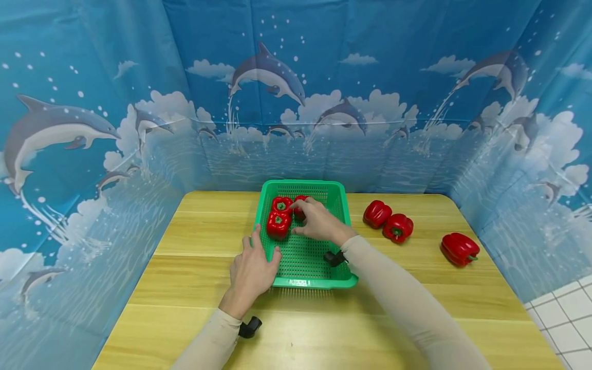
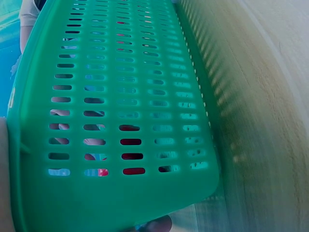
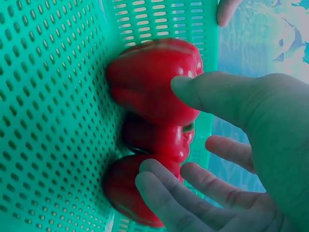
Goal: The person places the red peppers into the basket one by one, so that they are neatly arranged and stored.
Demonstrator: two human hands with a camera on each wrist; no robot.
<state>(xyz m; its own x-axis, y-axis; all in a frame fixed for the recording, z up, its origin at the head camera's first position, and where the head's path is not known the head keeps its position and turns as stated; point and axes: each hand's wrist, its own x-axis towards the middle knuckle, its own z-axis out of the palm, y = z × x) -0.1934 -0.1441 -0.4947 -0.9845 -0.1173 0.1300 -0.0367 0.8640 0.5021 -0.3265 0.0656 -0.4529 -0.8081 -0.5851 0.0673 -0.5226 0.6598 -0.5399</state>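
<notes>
A green plastic basket (image 1: 314, 283) with slotted walls stands on the table, holding three red bell peppers near its back left. Two of them, a front pepper (image 1: 277, 226) and a back pepper (image 1: 280, 204), sit one behind the other by the left wall. My right hand (image 1: 319, 221) reaches inside with fingers spread, partly covering the third pepper (image 1: 299, 200). In the right wrist view the thumb overlaps one pepper (image 3: 149, 72) and fingertips overlap another pepper (image 3: 125, 186). My left hand (image 1: 252, 270) holds the basket's left rim, thumb over the inner side.
Three more red bell peppers lie on the wooden table (image 1: 203, 288) to the right: a pair made up of one pepper (image 1: 376, 214) and its neighbour (image 1: 398, 228), and a lone pepper (image 1: 460, 249) near the right edge. A dolphin-print curtain (image 1: 296, 149) hangs behind the table.
</notes>
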